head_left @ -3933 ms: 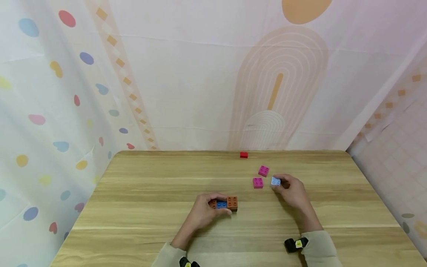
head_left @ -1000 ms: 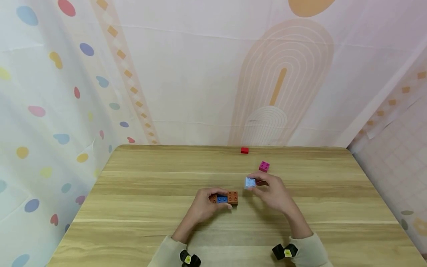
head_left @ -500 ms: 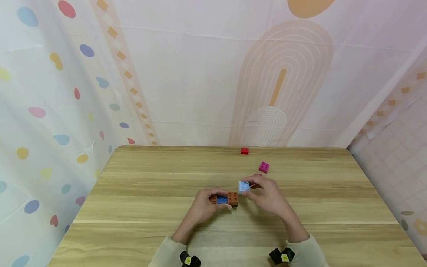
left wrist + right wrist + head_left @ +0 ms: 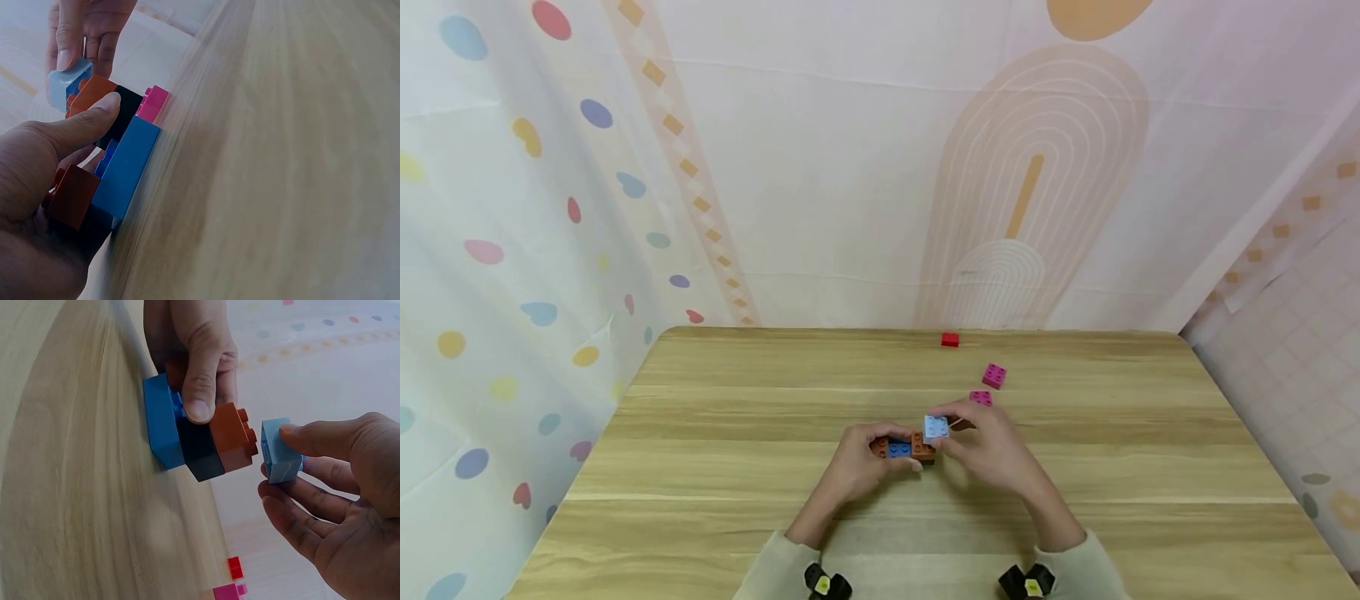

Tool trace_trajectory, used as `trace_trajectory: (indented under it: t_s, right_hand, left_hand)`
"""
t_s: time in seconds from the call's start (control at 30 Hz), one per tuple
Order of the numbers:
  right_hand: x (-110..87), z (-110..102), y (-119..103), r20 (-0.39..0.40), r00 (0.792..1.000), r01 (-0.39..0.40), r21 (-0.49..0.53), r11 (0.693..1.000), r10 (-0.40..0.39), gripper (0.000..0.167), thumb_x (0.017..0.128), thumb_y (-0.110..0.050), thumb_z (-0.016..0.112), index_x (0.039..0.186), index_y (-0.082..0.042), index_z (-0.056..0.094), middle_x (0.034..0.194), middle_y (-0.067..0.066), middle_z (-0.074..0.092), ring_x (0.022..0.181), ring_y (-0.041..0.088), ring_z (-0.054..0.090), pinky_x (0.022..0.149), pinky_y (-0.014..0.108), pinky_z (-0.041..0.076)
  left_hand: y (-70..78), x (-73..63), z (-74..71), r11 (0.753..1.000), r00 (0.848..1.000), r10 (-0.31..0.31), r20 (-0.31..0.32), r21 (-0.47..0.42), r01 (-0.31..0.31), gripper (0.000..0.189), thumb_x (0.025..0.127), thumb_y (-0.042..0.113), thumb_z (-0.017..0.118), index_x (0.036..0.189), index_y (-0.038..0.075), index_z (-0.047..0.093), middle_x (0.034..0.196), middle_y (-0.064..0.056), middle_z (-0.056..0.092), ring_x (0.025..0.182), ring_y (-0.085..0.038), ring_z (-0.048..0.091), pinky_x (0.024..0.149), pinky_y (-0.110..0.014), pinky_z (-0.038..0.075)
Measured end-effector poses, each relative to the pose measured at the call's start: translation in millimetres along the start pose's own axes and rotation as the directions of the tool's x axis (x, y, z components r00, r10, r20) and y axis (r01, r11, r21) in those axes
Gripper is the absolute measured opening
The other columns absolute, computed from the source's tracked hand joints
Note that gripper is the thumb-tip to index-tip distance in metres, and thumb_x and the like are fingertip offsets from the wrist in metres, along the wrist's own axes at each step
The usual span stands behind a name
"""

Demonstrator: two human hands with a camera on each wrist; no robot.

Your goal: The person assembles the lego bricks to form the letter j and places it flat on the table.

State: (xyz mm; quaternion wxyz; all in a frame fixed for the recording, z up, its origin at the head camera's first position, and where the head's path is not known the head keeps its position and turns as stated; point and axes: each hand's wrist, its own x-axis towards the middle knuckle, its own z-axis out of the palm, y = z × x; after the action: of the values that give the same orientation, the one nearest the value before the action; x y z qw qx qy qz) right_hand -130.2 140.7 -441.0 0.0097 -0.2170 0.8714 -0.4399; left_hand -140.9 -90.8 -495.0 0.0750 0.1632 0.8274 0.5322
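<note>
My left hand grips a built stack of toy bricks, thumb on its near side. The stack has a long blue brick at its base, with a black brick and an orange-brown brick piled at its right end. Another brown brick sits at the other end, partly covered by the palm. Between thumb and fingers my right hand pinches a light blue brick. In the right wrist view its hollow underside faces the studs of the orange-brown brick, with a narrow gap between.
Two pink bricks, one farther back and one just behind the right hand, lie on the wooden table. A red brick lies near the back edge. A patterned cloth hangs behind the table.
My right hand has brought the light blue brick leftward from beside the pink bricks to over the stack's right end. The nearer pink brick shows again. The left hand keeps its grip.
</note>
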Motion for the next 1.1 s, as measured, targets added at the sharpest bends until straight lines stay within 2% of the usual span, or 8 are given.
trace_trajectory:
  t_s: [0.23,0.47,0.6,0.83,1.1]
  right_hand:
    - [1.1,5.7,-3.4,0.011,1.000,0.016,0.001,1.000,-0.016,0.031,0.094,-0.012,0.075,0.124,-0.011,0.072,0.118,0.005,0.074,0.105,0.021,0.069,0.093,0.043,0.058]
    - [0.0,9.0,-5.9,0.029,1.000,0.005,0.024,1.000,-0.005,0.034,0.093,-0.013,0.076,0.126,-0.012,0.071,0.120,0.002,0.073,0.107,0.020,0.069,0.093,0.036,0.057]
    - [-0.4,9.7,-6.2,0.034,0.999,0.013,0.032,0.999,-0.014,0.034,0.093,-0.013,0.076,0.127,-0.010,0.071,0.121,0.002,0.073,0.107,0.021,0.069,0.093,0.035,0.057]
    - [-0.2,10.8,-6.2,0.031,1.000,0.003,0.039,0.999,-0.005,0.034,0.093,-0.014,0.076,0.127,-0.010,0.071,0.122,0.001,0.073,0.107,0.020,0.068,0.094,0.036,0.057]
    - [-0.1,13.2,-6.9,0.024,0.999,-0.024,0.033,0.999,0.023,0.033,0.092,-0.015,0.077,0.124,-0.016,0.072,0.120,-0.001,0.073,0.108,0.019,0.068,0.095,0.037,0.057]
  left_hand:
    - [0.6,0.6,-0.4,1.000,1.000,-0.003,-0.008,0.000,0.003,0.038,0.078,0.024,0.091,0.113,0.018,0.079,0.115,-0.001,0.077,0.104,-0.016,0.068,0.085,-0.025,0.055]
    - [1.4,0.2,-0.7,0.999,0.999,0.051,-0.005,0.011,-0.050,0.036,0.078,0.021,0.090,0.112,0.014,0.079,0.116,-0.006,0.077,0.108,-0.022,0.069,0.089,-0.028,0.056]
    - [1.0,0.4,-0.3,0.998,0.998,0.058,-0.002,0.017,-0.058,0.037,0.079,0.020,0.090,0.112,0.012,0.078,0.118,-0.008,0.076,0.110,-0.023,0.070,0.089,-0.031,0.058]
    - [-0.1,1.0,0.2,0.998,0.999,0.053,0.000,0.019,-0.053,0.036,0.078,0.020,0.091,0.111,0.014,0.079,0.117,-0.006,0.077,0.108,-0.022,0.070,0.087,-0.028,0.057]
    - [-0.1,1.3,0.3,0.999,0.999,0.042,-0.003,0.004,-0.042,0.034,0.078,0.019,0.091,0.110,0.016,0.079,0.116,-0.005,0.077,0.107,-0.022,0.069,0.085,-0.026,0.056]
